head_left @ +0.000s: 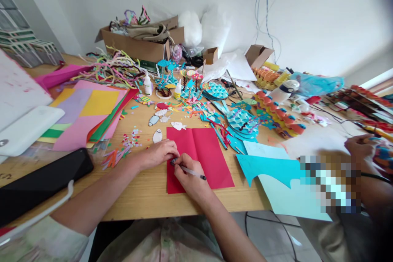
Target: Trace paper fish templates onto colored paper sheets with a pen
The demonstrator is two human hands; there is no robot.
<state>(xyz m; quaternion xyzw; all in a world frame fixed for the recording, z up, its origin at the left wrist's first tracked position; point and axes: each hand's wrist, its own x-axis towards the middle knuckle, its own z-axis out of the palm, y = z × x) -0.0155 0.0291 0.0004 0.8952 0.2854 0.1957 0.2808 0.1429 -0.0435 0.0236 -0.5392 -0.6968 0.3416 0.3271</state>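
A folded sheet of red paper [211, 151] lies opened out on the table in front of me, its crease running down the middle. My right hand [190, 174] is closed around a pen [193, 172], with the tip low on the red sheet's left half. Fingers bent together, my left hand [161, 151] pinches or presses a small bluish-grey piece [173, 161] by the pen tip; the fingers partly hide it. Just beyond the sheet are white paper fish cutouts, one [157, 136] left of it and another [178, 125] at its top edge.
Coloured paper sheets [101, 102] and a black phone [46, 180] lie left. Paper scraps [196, 106], glue bottles [148, 84] and a cardboard box [135, 45] stand behind. Turquoise paper [270, 168] lies right, near another person's hand [359, 147]. The table's front edge [184, 215] is close.
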